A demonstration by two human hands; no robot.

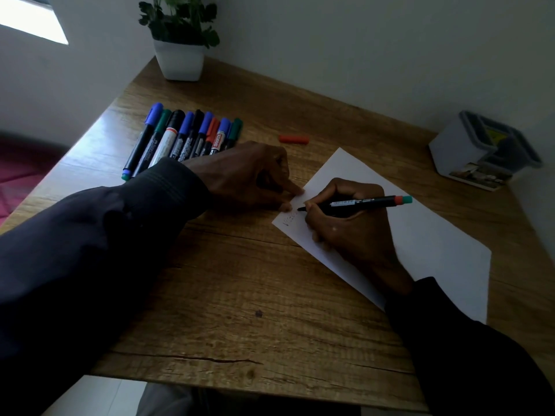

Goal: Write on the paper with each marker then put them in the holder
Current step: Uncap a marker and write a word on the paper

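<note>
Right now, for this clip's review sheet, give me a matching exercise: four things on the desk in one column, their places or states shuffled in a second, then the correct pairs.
Things
1. Red cap
2. Row of markers
3. Holder
4. Black marker

Places or states
A. At the desk's far right edge
B. Held in the right hand, tip on the paper
C. Lying loose by itself beyond the left hand
D. Lying side by side, capped, on the far left of the desk

Pairs: 1-C, 2-D, 3-A, 4-B
</note>
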